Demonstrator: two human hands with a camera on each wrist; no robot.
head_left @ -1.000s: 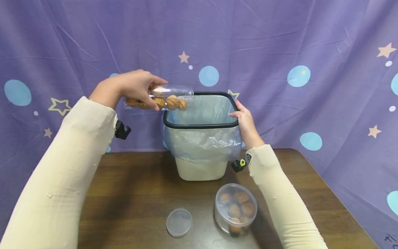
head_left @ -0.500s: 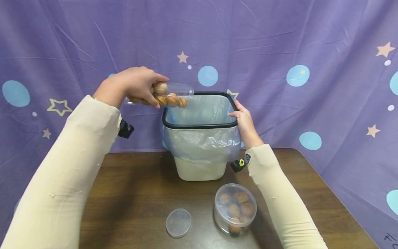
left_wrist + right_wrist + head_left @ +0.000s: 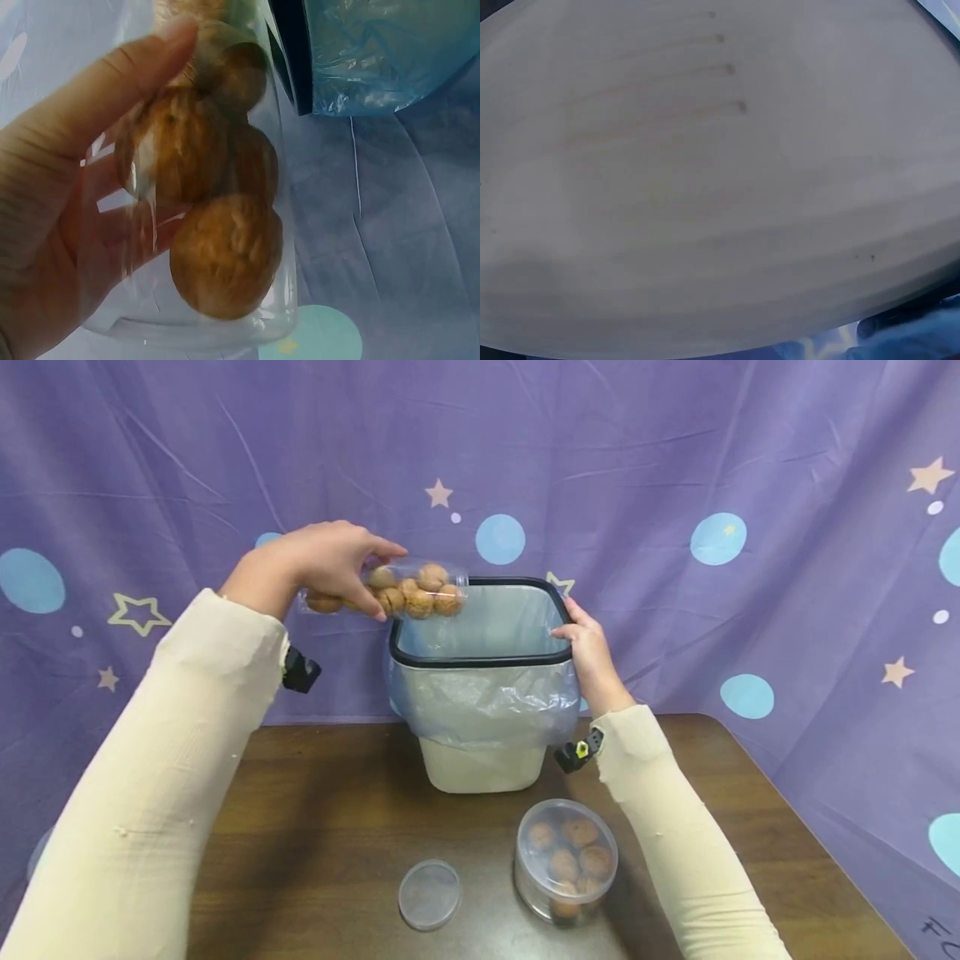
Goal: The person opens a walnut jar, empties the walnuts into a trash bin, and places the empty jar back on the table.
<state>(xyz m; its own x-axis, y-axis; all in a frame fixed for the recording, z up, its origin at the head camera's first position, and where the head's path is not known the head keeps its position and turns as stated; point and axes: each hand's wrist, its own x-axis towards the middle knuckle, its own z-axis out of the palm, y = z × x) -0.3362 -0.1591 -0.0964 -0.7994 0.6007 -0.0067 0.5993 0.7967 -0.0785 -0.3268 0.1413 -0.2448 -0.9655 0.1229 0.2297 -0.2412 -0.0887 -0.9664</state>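
Observation:
My left hand (image 3: 322, 564) grips a clear plastic jar (image 3: 461, 578) held almost level, its mouth end at the left rim of a waste bin (image 3: 483, 770). Inside the jar lie several walnuts (image 3: 420, 603), some bunched near the mouth. Close up in the left wrist view, the thumb lies across the jar wall (image 3: 281, 319) beside the walnuts (image 3: 225, 259). My right hand (image 3: 592, 652) holds the bin's black rim (image 3: 487, 662) on the right side. A bluish liner bag (image 3: 495, 702) covers the bin's inside and hangs over its outside. A pale surface fills most of the right wrist view.
On the wooden table (image 3: 315, 860), a round clear lid (image 3: 430, 895) lies flat in front of the bin. To its right stands a lidded clear tub (image 3: 566, 864) with several walnuts inside. A purple patterned curtain (image 3: 615, 468) hangs behind.
The walnuts in the jar have slid right toward its mouth. My left hand has risen slightly with the jar. The right hand keeps its place on the bin rim.

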